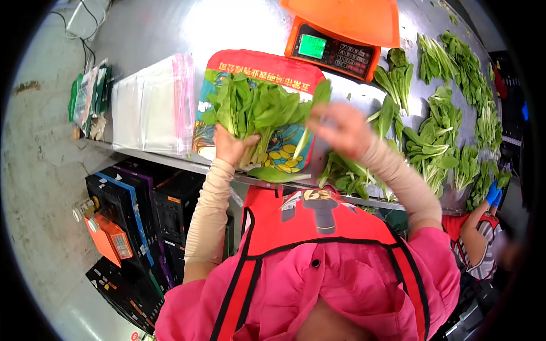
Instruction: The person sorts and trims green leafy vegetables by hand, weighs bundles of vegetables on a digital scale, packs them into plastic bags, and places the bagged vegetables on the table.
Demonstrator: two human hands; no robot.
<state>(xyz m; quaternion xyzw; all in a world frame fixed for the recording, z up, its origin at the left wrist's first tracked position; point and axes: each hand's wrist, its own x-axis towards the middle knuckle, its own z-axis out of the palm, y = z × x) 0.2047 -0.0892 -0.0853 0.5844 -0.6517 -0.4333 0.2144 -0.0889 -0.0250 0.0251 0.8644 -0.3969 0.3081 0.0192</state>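
My left hand [230,146] is closed around the stem ends of a bunch of leafy greens [250,108], whose leaves point away from me. The bunch lies over a printed red and blue mat or bag [227,58] on the metal table. To the right of the bunch, my right hand [344,129], smeared by motion, pinches a single green leaf stalk [307,132], its leaf end up and its pale stem down. Another loose leaf [276,175] rests at the table's front edge, below the bunch.
An orange scale [335,48] with a lit display stands behind the mat. Clear plastic bags [153,105] are stacked at left. More greens [435,133] cover the table's right side. Black crates [122,204] stand below left. Another person's blue-gloved hand [493,194] is at far right.
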